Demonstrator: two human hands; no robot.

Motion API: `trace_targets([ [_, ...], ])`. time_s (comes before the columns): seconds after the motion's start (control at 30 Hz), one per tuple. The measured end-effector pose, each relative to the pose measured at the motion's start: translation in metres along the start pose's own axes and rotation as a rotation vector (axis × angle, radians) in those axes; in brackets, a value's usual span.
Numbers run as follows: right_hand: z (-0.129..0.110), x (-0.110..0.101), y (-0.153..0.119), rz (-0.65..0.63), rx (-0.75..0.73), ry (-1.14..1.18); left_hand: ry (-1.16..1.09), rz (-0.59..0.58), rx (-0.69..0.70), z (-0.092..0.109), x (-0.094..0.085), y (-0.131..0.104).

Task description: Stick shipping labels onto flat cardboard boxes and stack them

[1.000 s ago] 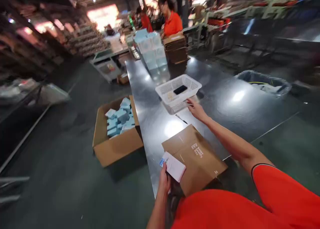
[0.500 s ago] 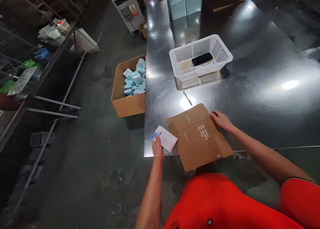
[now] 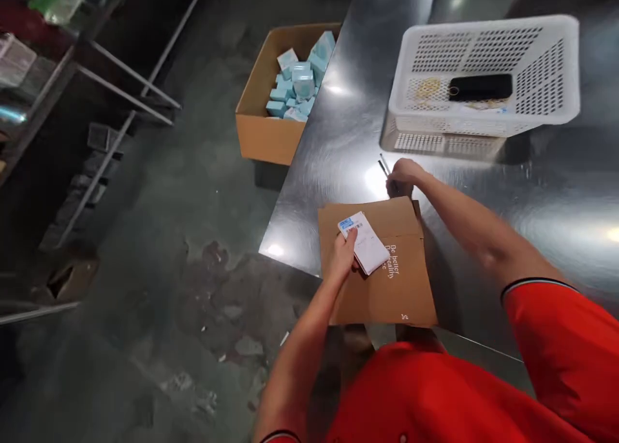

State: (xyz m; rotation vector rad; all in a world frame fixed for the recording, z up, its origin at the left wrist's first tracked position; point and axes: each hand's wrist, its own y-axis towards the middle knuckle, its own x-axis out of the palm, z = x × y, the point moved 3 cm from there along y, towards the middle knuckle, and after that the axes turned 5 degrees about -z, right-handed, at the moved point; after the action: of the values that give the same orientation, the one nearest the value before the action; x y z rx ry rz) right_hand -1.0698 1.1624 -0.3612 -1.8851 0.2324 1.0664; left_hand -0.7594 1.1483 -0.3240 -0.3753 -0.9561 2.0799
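My left hand (image 3: 344,253) is closed on a stack of white paper slips (image 3: 370,246), the top one printed with a blue patch and a barcode. The slips are held over a flat, folded brown cardboard box (image 3: 411,295) with white lettering, partly covering the words. Beyond the far edge of the cardboard, my right hand (image 3: 404,174) has its fingers closed round a pen (image 3: 383,164). One end of the pen sticks out past the fingers; the rest is hidden by the hand.
A white perforated plastic basket (image 3: 488,124) on the shiny metal table (image 3: 338,153) holds a black phone (image 3: 480,88) and rubber bands (image 3: 428,88). Left of the table, an open carton (image 3: 268,138) contains many light-blue boxes (image 3: 304,84). Metal racking (image 3: 126,95) stands farther left.
My right hand has left the cardboard's edge and closed on the pen. My left hand has carried the slips rightward over the cardboard, which now lies straighter. The view has turned and moved closer.
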Motion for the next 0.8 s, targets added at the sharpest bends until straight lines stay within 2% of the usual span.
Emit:
trace_targets([
  [0.07, 0.004, -0.011, -0.008, 0.084, -0.048, 0.241, 0.231, 0.1, 0.025, 0.003, -0.014, -0.01],
  [0.13, 0.0, -0.02, -0.032, 0.204, -0.153, 0.68, 0.537, 0.25, 0.149, 0.006, -0.029, -0.023],
  [0.17, -0.005, -0.021, -0.051, 0.252, -0.224, 0.899, 0.692, 0.289, 0.239, 0.007, -0.035, -0.029],
  [0.2, -0.011, -0.018, -0.072, 0.271, -0.302, 1.065, 0.833, 0.29, 0.336, 0.005, -0.037, -0.033],
  [0.27, -0.025, 0.0, -0.119, 0.234, -0.435, 1.164, 1.056, 0.18, 0.492, -0.002, -0.036, -0.035],
  [0.37, -0.041, 0.044, -0.181, 0.15, -0.525, 1.005, 1.22, 0.032, 0.56, -0.018, -0.029, -0.027],
  [0.47, -0.048, 0.086, -0.216, 0.112, -0.662, 0.688, 1.226, 0.021, 0.57, -0.029, -0.022, -0.018],
  [0.57, -0.048, 0.107, -0.224, 0.173, -0.768, 0.467, 1.2, 0.054, 0.612, -0.033, -0.019, -0.014],
  [0.67, -0.045, 0.113, -0.219, 0.277, -0.737, 0.432, 1.183, 0.077, 0.661, -0.035, -0.02, -0.013],
  [0.8, -0.049, 0.117, -0.217, 0.314, -0.747, 0.394, 1.179, 0.081, 0.698, -0.037, -0.02, -0.013],
])
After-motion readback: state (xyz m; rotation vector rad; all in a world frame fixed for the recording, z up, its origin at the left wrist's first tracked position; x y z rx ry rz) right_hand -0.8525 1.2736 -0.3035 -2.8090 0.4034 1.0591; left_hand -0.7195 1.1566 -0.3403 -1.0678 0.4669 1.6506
